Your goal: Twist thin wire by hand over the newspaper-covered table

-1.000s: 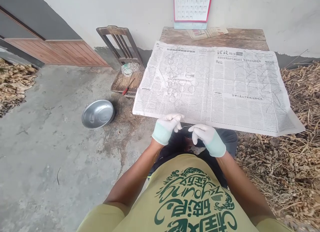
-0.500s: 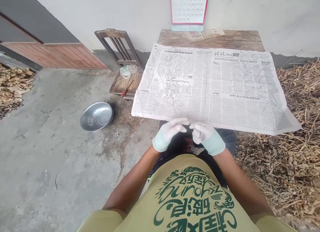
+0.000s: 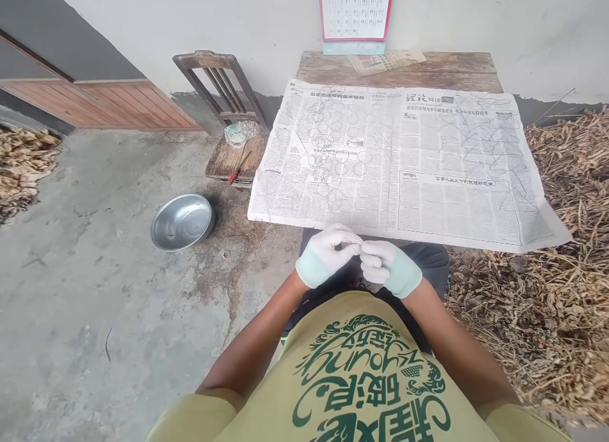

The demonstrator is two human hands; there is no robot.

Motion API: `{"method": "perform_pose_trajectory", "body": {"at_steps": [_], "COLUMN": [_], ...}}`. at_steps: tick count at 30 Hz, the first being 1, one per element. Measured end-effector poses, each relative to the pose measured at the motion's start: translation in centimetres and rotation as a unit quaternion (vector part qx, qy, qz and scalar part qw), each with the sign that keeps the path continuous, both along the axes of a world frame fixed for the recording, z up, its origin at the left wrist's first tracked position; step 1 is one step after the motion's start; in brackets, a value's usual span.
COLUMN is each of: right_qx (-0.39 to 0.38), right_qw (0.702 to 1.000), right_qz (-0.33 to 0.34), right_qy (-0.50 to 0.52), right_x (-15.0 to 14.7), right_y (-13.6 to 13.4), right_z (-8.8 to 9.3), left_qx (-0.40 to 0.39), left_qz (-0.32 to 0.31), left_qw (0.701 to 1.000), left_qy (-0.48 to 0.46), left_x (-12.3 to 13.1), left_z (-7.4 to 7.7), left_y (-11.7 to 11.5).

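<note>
My left hand (image 3: 326, 255) and my right hand (image 3: 387, 264) wear white gloves and meet fingertip to fingertip just below the near edge of a large open newspaper (image 3: 404, 156). Both hands are pinched closed on something thin and small that I cannot make out, perhaps a fine wire or thread. The newspaper lies spread over a low wooden table (image 3: 428, 68), with thin wire loops lying on its pages. My hands hover over my lap, apart from the paper.
A metal bowl (image 3: 182, 221) sits on the concrete floor at the left. A small wooden chair (image 3: 228, 125) holds a clear bag and a red-handled tool (image 3: 236, 169). Dry straw (image 3: 547, 302) covers the ground on the right. A calendar (image 3: 356, 14) hangs on the wall.
My hands have come together from slightly apart until the fingertips touch, the left hand moving right. The view has shifted a little.
</note>
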State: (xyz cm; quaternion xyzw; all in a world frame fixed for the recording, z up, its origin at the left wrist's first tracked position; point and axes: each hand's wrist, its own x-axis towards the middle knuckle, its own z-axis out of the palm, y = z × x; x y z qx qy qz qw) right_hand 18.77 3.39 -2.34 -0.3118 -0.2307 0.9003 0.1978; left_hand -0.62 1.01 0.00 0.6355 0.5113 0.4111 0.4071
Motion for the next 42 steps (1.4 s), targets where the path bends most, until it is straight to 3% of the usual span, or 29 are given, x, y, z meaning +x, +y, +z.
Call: {"method": "perform_pose_trajectory", "body": {"at_steps": [3, 6, 10, 13, 17, 19, 22, 25, 34, 42], "right_qx": [-0.012, -0.008, 0.018, 0.078, 0.228, 0.301, 0.355, 0.341, 0.255, 0.212], "right_qw": [1.000, 0.999, 0.999, 0.993, 0.943, 0.915, 0.908, 0.922, 0.966, 0.965], "right_qz": [0.017, 0.029, 0.026, -0.057, -0.153, -0.131, -0.051, -0.015, -0.024, -0.145], "right_qy": [-0.016, -0.023, -0.020, -0.064, -0.189, -0.235, -0.217, -0.183, -0.030, -0.048], "right_x": [0.0, 0.0, -0.3, -0.6, 0.0, 0.4, 0.9, 0.7, -0.4, -1.0], "right_y": [-0.2, -0.1, 0.4, 0.7, 0.7, 0.8, 1.2, 1.7, 2.7, 2.7], "right_z": [0.2, 0.0, -1.0, -1.4, 0.6, 2.1, 3.5, 3.6, 1.6, 0.7], "left_qx": [0.003, 0.001, 0.007, -0.021, -0.120, -0.164, -0.196, -0.190, -0.188, -0.225], "left_qz": [-0.054, -0.062, 0.011, 0.106, 0.148, 0.121, 0.078, 0.063, 0.035, 0.113], "left_qw": [0.998, 0.998, 0.999, 0.992, 0.977, 0.975, 0.974, 0.975, 0.958, 0.940], "left_qy": [0.022, 0.002, -0.035, -0.070, -0.101, -0.090, -0.084, -0.099, -0.212, -0.230], "left_x": [-0.5, -0.8, -0.8, -0.7, -1.3, -1.6, -2.0, -2.1, -2.1, -1.0], "left_z": [-0.1, -0.2, 0.0, 0.3, 0.9, 1.4, 1.9, 1.9, 1.0, 0.7], "left_y": [0.2, 0.4, 0.3, 0.3, 0.6, 0.8, 1.0, 0.9, 0.6, 1.0]}}
